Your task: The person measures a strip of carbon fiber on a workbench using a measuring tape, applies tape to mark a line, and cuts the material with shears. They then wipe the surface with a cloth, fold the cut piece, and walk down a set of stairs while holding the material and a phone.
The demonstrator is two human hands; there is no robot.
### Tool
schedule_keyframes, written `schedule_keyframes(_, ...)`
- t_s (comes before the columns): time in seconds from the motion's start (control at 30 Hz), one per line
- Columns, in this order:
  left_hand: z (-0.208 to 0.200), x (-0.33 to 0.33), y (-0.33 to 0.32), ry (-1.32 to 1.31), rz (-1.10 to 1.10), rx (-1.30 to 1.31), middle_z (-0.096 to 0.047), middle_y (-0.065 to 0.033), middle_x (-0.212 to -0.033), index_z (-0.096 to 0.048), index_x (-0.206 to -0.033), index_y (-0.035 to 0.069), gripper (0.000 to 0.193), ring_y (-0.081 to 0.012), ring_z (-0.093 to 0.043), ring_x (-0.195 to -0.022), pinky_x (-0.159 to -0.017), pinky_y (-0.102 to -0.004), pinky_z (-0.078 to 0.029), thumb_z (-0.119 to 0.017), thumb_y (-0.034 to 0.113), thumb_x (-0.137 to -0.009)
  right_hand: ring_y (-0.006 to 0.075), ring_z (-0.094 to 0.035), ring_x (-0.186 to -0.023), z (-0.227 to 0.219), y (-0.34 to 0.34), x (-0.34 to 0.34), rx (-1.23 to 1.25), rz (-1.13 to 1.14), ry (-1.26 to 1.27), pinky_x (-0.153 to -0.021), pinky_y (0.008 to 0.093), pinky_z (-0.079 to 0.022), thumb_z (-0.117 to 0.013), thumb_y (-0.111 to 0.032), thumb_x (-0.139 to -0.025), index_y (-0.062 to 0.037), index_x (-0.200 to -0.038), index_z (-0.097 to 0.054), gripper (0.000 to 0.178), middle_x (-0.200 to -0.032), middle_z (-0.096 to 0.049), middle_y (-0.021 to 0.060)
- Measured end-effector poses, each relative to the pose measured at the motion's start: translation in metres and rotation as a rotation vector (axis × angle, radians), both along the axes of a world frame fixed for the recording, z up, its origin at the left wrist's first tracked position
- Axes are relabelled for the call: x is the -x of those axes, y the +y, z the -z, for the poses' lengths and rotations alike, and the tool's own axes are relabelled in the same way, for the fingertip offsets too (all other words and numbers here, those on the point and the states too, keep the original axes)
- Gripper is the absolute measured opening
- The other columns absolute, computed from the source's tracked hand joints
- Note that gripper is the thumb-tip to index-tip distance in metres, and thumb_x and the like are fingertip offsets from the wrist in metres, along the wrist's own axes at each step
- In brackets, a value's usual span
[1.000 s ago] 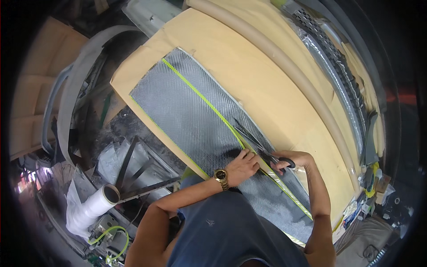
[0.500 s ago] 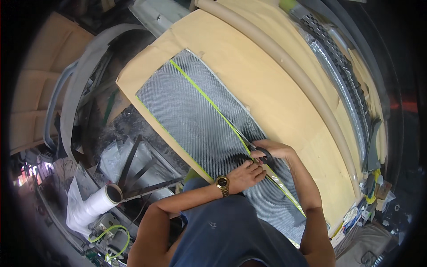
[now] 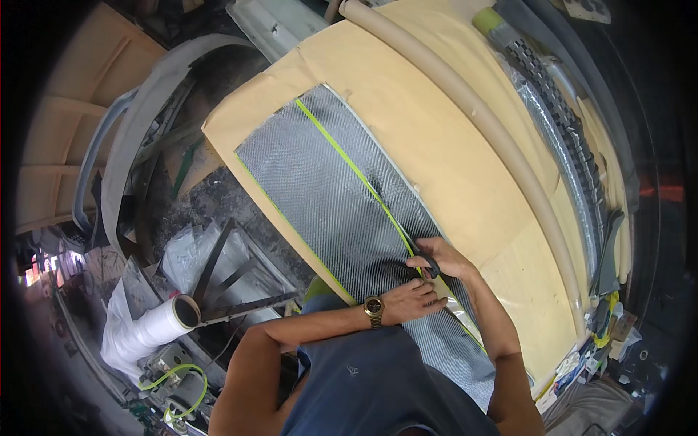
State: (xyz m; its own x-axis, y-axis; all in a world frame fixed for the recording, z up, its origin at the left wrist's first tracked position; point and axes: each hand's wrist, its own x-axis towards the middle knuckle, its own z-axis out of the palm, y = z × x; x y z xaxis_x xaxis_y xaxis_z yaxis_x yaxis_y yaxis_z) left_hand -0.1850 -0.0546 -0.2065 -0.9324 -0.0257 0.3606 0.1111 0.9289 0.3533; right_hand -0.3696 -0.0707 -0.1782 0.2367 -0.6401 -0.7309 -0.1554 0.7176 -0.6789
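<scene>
A sheet of grey woven cloth point(image 3: 291, 167), like carbon fibre fabric, lies on the paper-covered table. Yellow-green tape point(image 3: 352, 166) runs along it lengthwise. My right hand point(image 3: 452, 261) grips dark-handled scissors point(image 3: 430, 267), whose blades lie along the tape line. Behind the scissors, nearer to me, a slit in the cloth shows the surface beneath. My left hand point(image 3: 408, 301), with a gold watch point(image 3: 374, 307) on its wrist, is just below the scissors. Its fingers are bent together at the cloth's cut edge; the fingertips are partly hidden.
Along the table's far right side lies a long brown paper roll point(image 3: 465, 109), with a checkered dark roll point(image 3: 542, 87) beyond it. To the left stand a white film roll point(image 3: 171, 318) and clear plastic sheeting point(image 3: 193, 258). Tan paper point(image 3: 509, 247) extends right of the cloth.
The scissors have come further closed, their blades less visible now. Both hands stay close together at the tape line, and the slit behind them looks wider. The whole view has shifted slightly.
</scene>
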Motion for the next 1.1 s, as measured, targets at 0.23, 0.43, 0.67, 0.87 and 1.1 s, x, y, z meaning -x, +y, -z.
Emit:
schedule_keyframes(0.23,0.002,0.002,0.002,0.004,-0.008,-0.019,-0.053,0.0030,-0.104,-0.052,-0.127,0.018,0.042,-0.0130,-0.049,-0.105,-0.088,-0.0286,-0.036,-0.050,0.017,-0.084,0.0104,-0.050,-0.070,0.001,-0.009,-0.001,0.099,-0.085,0.084,-0.059,0.0269,-0.041,-0.072,-0.055,-0.078,-0.0028,-0.080,-0.056,0.054,-0.071,-0.051,0.0021)
schedule_keyframes(0.43,0.002,0.000,0.003,0.017,0.006,-0.038,-0.055,0.0022,-0.108,-0.053,-0.122,0.018,0.039,-0.0141,-0.049,-0.109,-0.092,-0.0297,-0.039,-0.052,0.016,-0.082,0.0112,-0.045,-0.066,0.002,-0.022,-0.008,0.072,-0.083,0.129,-0.058,0.0283,-0.036,-0.071,-0.057,-0.078,-0.0030,-0.080,-0.057,0.056,-0.069,-0.047,0.0005)
schedule_keyframes(0.67,0.003,0.001,0.004,-0.010,0.029,-0.075,-0.055,0.0016,-0.110,-0.053,-0.120,0.017,0.038,-0.0153,-0.049,-0.111,-0.095,-0.0298,-0.039,-0.054,0.015,-0.082,0.0105,-0.042,-0.062,-0.004,-0.030,-0.012,0.124,-0.085,0.059,-0.056,0.0276,-0.033,-0.071,-0.056,-0.078,-0.0044,-0.077,-0.056,0.054,-0.063,-0.043,-0.0021)
schedule_keyframes(0.87,0.000,0.002,0.003,-0.056,0.067,-0.106,-0.055,0.0012,-0.109,-0.052,-0.119,0.015,0.037,-0.0154,-0.049,-0.110,-0.095,-0.0297,-0.039,-0.052,0.014,-0.082,0.0093,-0.041,-0.062,0.001,-0.043,-0.017,0.123,-0.082,0.153,-0.057,0.0270,-0.035,-0.071,-0.056,-0.078,-0.0055,-0.074,-0.054,0.053,-0.063,-0.044,-0.0029)
schedule_keyframes(1.1,-0.001,0.002,0.000,-0.056,0.080,-0.109,-0.054,0.0005,-0.107,-0.052,-0.118,0.013,0.036,-0.0158,-0.050,-0.105,-0.092,-0.0295,-0.040,-0.052,0.013,-0.082,0.0085,-0.041,-0.061,-0.002,-0.050,-0.017,0.117,-0.100,0.129,-0.055,0.0263,-0.034,-0.073,-0.056,-0.077,-0.0057,-0.071,-0.054,0.054,-0.063,-0.042,-0.0039)
